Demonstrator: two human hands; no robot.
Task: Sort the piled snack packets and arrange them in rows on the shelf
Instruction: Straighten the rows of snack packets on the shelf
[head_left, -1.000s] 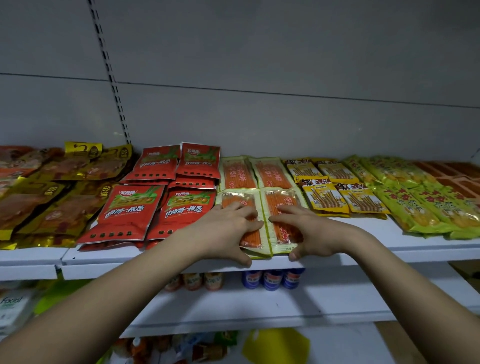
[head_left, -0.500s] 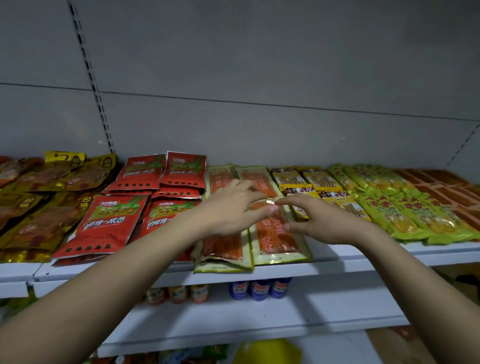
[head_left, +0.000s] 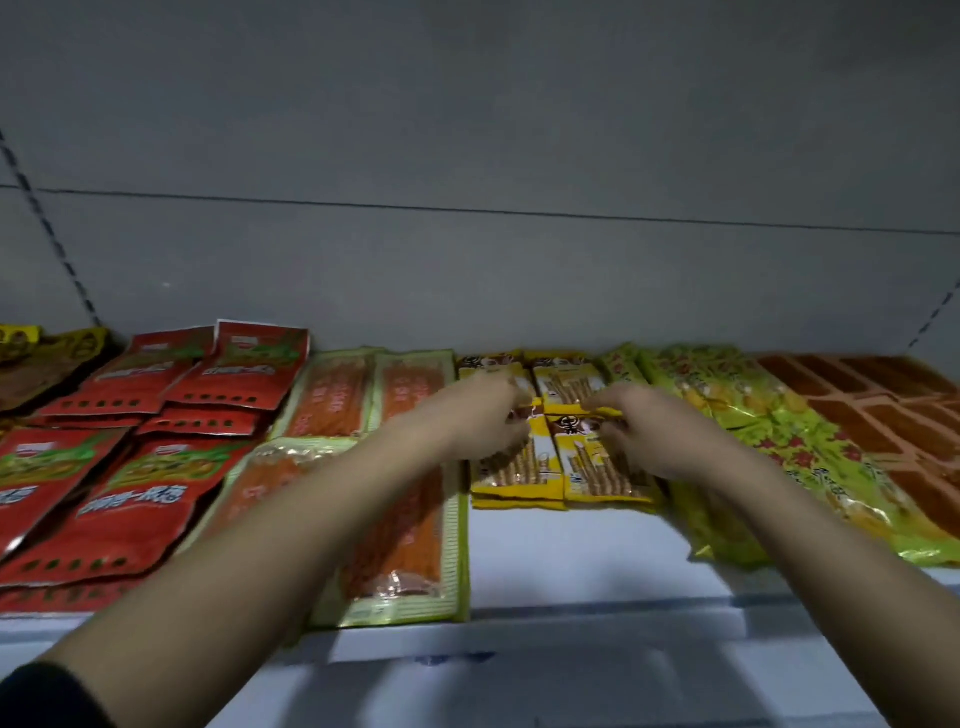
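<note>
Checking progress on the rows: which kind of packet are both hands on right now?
The yellow biscuit-stick packets; the left hand and right hand meet over them, not the orange or green ones.

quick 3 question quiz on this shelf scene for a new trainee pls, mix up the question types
1. True or false: both hands are on the red packets.
2. Multiple choice: which packets lie directly to the right of the yellow stick-snack packets? A. red B. green-yellow C. orange strip
3. Fill in: the shelf shows a bare white patch in front of the ____ packets.

Key
1. False. The left hand and right hand are both at the yellow stick-snack packets, fingers curled at their upper ends.
2. B, the green-yellow packets.
3. Yellow stick-snack. The orange strip packets beside them reach nearly to the front edge.
</note>
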